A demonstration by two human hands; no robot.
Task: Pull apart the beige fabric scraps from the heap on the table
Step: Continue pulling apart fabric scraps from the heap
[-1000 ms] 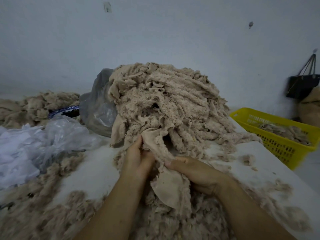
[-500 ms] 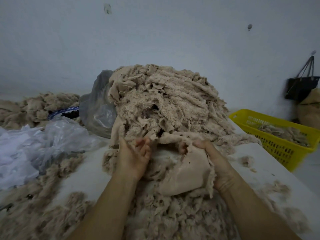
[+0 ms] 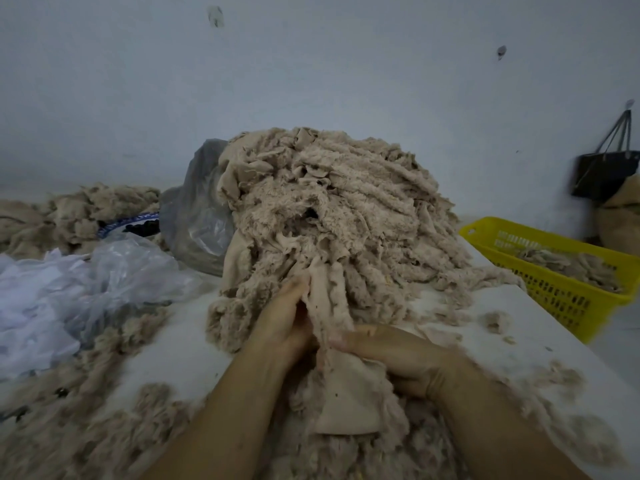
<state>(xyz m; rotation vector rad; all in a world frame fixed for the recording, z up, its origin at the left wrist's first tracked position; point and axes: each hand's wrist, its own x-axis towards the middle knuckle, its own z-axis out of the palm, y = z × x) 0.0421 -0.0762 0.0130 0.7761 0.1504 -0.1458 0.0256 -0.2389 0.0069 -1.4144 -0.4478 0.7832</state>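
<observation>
Left hand [image 3: 284, 323] and right hand [image 3: 391, 355] both pinching same beige scrap [image 3: 346, 400] at near foot of heap [image 3: 346, 209] on table [image 3: 519, 327]; risk: hard tug drags tangled neighbours, slumping heap

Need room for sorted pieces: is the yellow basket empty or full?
Partly filled: the basket holds a low layer of beige scraps, well below its rim.

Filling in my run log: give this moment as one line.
left hand: pinches smooth beige fabric scrap | right hand: grips same scrap | tall beige scrap heap: behind hands
</observation>
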